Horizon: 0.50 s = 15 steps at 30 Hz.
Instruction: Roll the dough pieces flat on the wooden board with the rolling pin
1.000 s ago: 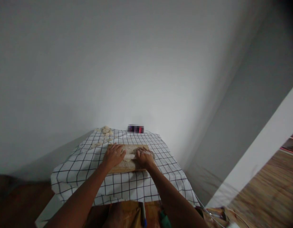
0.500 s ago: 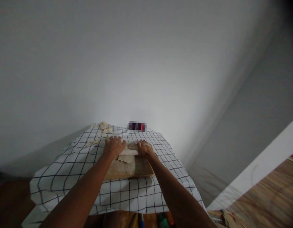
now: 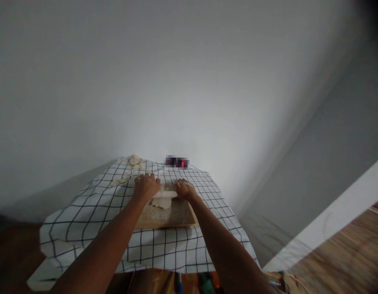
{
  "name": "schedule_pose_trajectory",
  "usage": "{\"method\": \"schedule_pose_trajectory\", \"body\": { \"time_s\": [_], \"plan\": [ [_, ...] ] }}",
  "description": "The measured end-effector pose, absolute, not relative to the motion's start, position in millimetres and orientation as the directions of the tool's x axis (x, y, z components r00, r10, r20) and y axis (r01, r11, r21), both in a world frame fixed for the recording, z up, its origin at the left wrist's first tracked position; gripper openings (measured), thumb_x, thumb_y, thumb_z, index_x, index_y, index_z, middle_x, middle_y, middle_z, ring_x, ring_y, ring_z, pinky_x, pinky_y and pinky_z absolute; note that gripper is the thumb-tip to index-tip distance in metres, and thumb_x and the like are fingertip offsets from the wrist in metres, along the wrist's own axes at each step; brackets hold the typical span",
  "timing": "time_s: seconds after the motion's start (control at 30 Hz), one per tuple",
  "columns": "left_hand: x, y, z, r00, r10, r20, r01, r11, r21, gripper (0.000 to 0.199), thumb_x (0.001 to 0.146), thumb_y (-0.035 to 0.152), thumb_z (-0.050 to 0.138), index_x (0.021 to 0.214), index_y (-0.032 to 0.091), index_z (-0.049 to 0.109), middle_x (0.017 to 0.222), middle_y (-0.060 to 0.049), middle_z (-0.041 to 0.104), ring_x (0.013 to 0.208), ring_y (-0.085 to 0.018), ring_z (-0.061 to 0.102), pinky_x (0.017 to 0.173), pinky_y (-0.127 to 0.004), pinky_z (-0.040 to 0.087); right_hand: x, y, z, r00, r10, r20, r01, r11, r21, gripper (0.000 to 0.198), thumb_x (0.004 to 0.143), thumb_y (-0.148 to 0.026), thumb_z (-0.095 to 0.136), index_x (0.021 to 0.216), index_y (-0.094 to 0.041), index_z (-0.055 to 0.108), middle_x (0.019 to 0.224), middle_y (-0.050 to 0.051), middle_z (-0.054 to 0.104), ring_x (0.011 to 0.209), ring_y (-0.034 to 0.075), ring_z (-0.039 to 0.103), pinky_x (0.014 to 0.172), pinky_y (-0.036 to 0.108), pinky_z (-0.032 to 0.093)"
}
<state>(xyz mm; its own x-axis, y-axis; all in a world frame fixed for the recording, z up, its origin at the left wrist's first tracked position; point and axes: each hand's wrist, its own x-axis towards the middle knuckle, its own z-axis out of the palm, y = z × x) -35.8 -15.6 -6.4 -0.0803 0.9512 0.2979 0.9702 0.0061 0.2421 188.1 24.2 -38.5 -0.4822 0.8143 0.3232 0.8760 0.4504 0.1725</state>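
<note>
- On the brown wooden board (image 3: 176, 218), left hand (image 3: 146, 186) and right hand (image 3: 185, 189) grip a pale cylindrical rolling pin (image 3: 165, 194)
- Likely stiff; ends suit holding
- Thin cream dough (image 3: 163, 203): probably soft, tearable

Board (image 3: 178, 216) looks like floury matt wood, tablecloth (image 3: 164, 247) is creased cloth, wall (image 3: 189, 81) at 12 o'clock's pretty smooth and matt.

The left arm (image 3: 115, 232) and right arm (image 3: 219, 241) are bare as far as they show, slim at the wrists (image 3: 192, 197), broader toward the elbows. Left hand (image 3: 146, 186) and right hand (image 3: 185, 189) are bare too, pale smudges (image 3: 185, 182) dotting the right one's fingers.
</note>
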Motion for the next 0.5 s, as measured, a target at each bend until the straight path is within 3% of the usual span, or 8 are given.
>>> {"method": "schedule_pose_trajectory", "body": {
  "time_s": [0.2,0.4,0.5],
  "plan": [
    [-31,-48,-16,-0.024,0.915,0.403,0.983,-0.051,0.174,0.045,0.112,0.033,0.045,0.126,0.010,0.082,0.132,-0.027,0.079,0.136,-0.045,0.066,0.111,-0.060,0.049,197,-13,-51,-0.342,0.899,0.274,0.939,0.341,0.053,0.043,0.119,-0.026,0.046,0.153,-0.022,0.072,0.166,0.014,0.068,0.160,0.029,0.058,0.131,0.052,0.049],
    [-31,-81,-25,0.083,0.860,0.504,0.975,-0.174,0.136,0.040,0.109,0.029,0.049,0.117,0.012,0.085,0.123,-0.024,0.082,0.130,-0.043,0.069,0.115,-0.057,0.046,201,-54,-57,-0.352,0.888,0.297,0.935,0.351,0.056,0.037,0.118,-0.043,0.057,0.138,-0.022,0.079,0.168,0.016,0.066,0.162,0.035,0.055,0.131,0.056,0.048],
    [-32,-93,-29,0.113,0.840,0.531,0.970,-0.209,0.124,0.040,0.110,0.029,0.047,0.115,0.014,0.084,0.126,-0.022,0.082,0.132,-0.040,0.068,0.120,-0.056,0.044,200,-69,-62,-0.297,0.889,0.350,0.950,0.311,0.017,0.036,0.120,-0.038,0.053,0.139,-0.025,0.079,0.167,0.014,0.067,0.162,0.035,0.056,0.131,0.060,0.047]
  ]
}}
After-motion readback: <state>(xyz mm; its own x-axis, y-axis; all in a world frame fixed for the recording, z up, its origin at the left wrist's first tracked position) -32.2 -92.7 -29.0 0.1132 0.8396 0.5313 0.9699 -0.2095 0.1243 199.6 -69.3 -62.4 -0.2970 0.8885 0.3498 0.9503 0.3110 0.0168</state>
